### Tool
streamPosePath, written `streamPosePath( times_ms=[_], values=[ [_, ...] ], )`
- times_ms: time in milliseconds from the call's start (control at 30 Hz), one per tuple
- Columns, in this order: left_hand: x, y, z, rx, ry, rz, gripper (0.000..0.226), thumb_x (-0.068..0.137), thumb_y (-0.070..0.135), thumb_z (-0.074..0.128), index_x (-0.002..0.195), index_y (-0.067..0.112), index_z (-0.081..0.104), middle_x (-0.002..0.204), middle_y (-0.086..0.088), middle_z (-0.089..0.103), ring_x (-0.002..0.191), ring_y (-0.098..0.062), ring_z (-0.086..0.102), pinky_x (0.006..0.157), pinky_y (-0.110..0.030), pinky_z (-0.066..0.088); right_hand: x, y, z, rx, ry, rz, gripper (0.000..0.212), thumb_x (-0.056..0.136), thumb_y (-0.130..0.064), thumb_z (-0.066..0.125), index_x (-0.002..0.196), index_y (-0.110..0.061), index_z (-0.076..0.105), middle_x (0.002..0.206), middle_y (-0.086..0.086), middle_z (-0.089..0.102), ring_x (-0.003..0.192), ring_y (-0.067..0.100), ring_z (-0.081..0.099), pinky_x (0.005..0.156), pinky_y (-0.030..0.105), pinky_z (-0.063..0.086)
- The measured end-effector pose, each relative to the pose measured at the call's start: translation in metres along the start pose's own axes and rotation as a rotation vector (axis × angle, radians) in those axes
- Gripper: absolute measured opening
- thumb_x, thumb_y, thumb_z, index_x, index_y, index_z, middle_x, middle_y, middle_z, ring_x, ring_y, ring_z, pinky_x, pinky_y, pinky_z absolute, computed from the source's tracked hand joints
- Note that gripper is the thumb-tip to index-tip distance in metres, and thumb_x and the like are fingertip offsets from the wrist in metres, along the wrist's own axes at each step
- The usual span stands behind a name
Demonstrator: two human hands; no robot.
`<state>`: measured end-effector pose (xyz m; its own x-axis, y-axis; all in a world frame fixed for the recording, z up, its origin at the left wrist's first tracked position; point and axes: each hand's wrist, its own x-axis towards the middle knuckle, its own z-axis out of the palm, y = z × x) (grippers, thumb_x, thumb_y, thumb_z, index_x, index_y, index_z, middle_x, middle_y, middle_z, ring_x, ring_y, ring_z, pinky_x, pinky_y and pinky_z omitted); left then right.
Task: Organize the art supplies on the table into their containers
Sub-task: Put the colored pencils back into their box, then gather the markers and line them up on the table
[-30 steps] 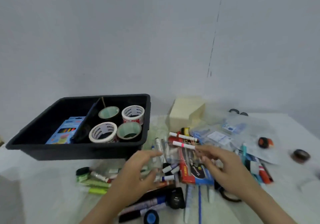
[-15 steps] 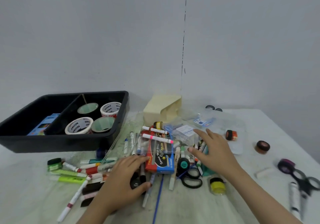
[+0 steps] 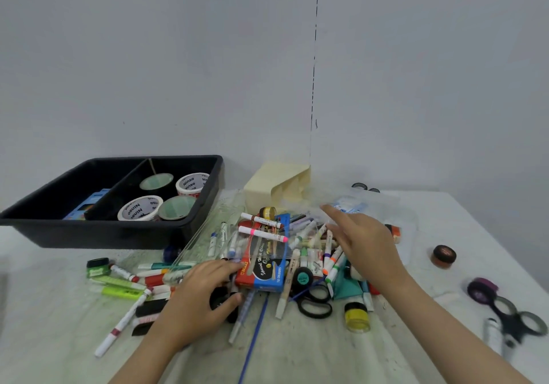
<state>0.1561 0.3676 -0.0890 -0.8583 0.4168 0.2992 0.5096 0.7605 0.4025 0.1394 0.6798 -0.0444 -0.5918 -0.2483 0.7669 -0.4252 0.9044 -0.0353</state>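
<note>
Left hand (image 3: pixel 196 297) curls round a black marker (image 3: pixel 219 301) in the pile, with the crayon box (image 3: pixel 267 264) just beside its fingertips. Right hand (image 3: pixel 367 245) hovers with fingers straight, holding nothing, markers (image 3: pixel 327 247) just under it. Tray (image 3: pixel 89 235) sits well left of both.

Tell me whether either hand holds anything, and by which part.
The left hand grips a black round object by its sides. The right hand holds nothing.
</note>
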Motion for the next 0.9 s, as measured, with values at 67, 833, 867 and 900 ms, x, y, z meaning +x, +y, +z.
streamPosePath(
  times_ms=[67,833,867,900],
  values=[
    [-0.001,0.0,0.0,0.011,0.012,-0.005,0.053,0.08,0.06,0.043,0.13,0.042,0.047,0.126,0.031,0.047,0.119,0.008,0.039,0.101,-0.022,0.032,0.001,0.007,-0.002,0.01,0.034,-0.015,0.028,0.082,-0.004,0.067,0.109,-0.011,0.068,0.083,0.004,0.071,0.067,0.02,0.064,0.054,0.027,0.052],
    [0.022,0.024,-0.001,-0.021,-0.019,-0.085,0.059,0.078,0.064,0.029,0.132,0.043,0.041,0.123,0.028,0.046,0.116,0.004,0.04,0.098,-0.027,0.038,0.059,0.043,-0.067,0.506,0.502,0.595,0.019,0.097,-0.018,0.042,0.105,-0.025,0.057,0.086,-0.004,0.061,0.08,0.012,0.062,0.06,0.041,0.055],
    [0.023,0.025,-0.001,-0.032,-0.012,-0.09,0.057,0.078,0.065,0.03,0.131,0.044,0.04,0.123,0.028,0.045,0.116,0.004,0.04,0.097,-0.026,0.038,0.058,0.042,-0.071,0.54,0.522,0.625,0.019,0.098,-0.016,0.042,0.106,-0.022,0.058,0.085,-0.001,0.061,0.076,0.007,0.061,0.055,0.036,0.055],
    [0.024,0.027,-0.001,-0.047,-0.005,-0.097,0.056,0.078,0.065,0.03,0.13,0.046,0.039,0.123,0.029,0.045,0.116,0.005,0.039,0.097,-0.026,0.038,0.058,0.041,-0.074,0.573,0.541,0.656,0.018,0.098,-0.015,0.042,0.107,-0.019,0.058,0.085,0.002,0.062,0.073,0.003,0.061,0.051,0.029,0.054]
  ],
)
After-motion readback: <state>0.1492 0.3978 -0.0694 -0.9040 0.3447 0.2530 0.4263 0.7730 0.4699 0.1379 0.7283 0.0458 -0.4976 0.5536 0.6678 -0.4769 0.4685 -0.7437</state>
